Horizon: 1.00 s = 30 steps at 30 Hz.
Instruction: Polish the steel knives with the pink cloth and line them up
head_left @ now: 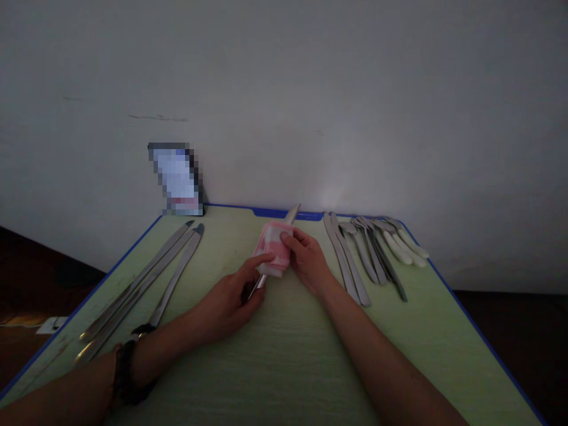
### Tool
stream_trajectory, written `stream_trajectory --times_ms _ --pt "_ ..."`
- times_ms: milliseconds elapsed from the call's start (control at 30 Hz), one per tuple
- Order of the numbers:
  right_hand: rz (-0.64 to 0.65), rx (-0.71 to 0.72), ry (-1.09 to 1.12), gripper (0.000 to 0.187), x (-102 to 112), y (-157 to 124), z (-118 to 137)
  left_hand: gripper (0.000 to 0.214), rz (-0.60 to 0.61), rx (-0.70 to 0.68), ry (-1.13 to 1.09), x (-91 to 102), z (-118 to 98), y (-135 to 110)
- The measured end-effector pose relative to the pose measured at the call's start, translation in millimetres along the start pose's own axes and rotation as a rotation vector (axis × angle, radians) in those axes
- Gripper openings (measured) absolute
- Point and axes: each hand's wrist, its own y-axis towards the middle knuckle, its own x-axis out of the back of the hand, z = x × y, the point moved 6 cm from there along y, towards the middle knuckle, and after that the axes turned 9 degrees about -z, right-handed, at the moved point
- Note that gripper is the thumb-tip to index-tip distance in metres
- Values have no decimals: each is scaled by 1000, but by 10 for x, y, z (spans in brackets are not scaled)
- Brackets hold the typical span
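– Plain grey wall (284,89) behind, blue-rimmed pale green tabletop (284,367) in front of it. Clock centred on the near edge, then: what at ten?

– Three long, slender, silver metal knives (174,281), loosely side by side. At eleven, a dark-edged, tablet-like screen (177,183), propped by the wall.

– And at twelve?

– Left hand (226,302) first, curled round the lower end of a slim silver metal knife (291,215). Over the blade, a folded pink-and-white cloth (277,245), with the tip poking out beyond. Just right of that, right hand (310,257), pinching the cloth between thumb and fingers.

– Step in hand?

– Wiping the knife, judging by the cloth on the blade. Probably needed next: a firm hold low down, a light slide of the cloth along the blade, fingertips clear of the edge.

– Farther right?

– At one, two long silver metal blunt-ended knives (358,287), then a bunch of silver metal spoons (378,269). Toward two, white-handled metal cutlery (399,248).

– Any brand or writing?

– None legible. Screen blurred into blocks; no readable mark on metal or cloth.
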Motion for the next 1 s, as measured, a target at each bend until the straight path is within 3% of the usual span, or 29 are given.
stream_trajectory --times_ms 1000 --pt "23 0 -28 20 -5 -11 2 56 23 -2 39 -16 39 -5"
